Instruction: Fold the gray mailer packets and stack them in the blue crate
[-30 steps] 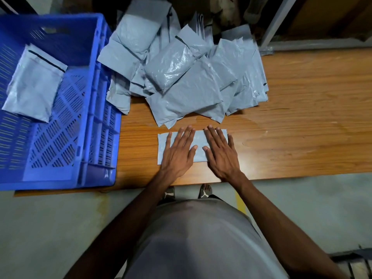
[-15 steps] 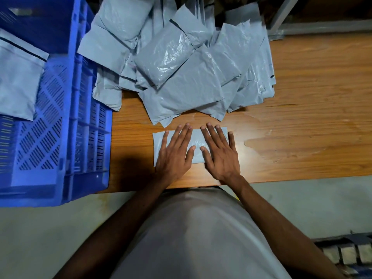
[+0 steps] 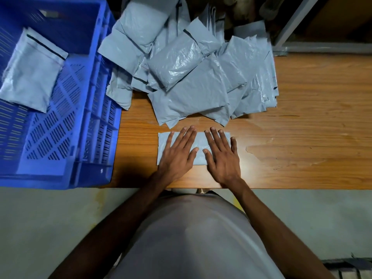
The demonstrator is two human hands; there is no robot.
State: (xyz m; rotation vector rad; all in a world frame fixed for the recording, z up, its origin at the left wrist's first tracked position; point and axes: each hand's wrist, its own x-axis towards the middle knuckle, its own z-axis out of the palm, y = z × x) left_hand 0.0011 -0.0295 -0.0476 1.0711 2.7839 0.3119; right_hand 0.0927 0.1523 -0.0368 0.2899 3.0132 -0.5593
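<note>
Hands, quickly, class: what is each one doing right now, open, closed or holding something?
Left hand: open, fingers straight, pressing flat on the folded gray packet.
Right hand: open, fingers straight, pressing flat on the same packet.

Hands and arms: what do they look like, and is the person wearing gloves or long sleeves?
No gloves and no long sleeves. The left hand and right hand are bare, with no rings or watch showing, and both forearms are uncovered. The person wears a gray shirt.
</note>
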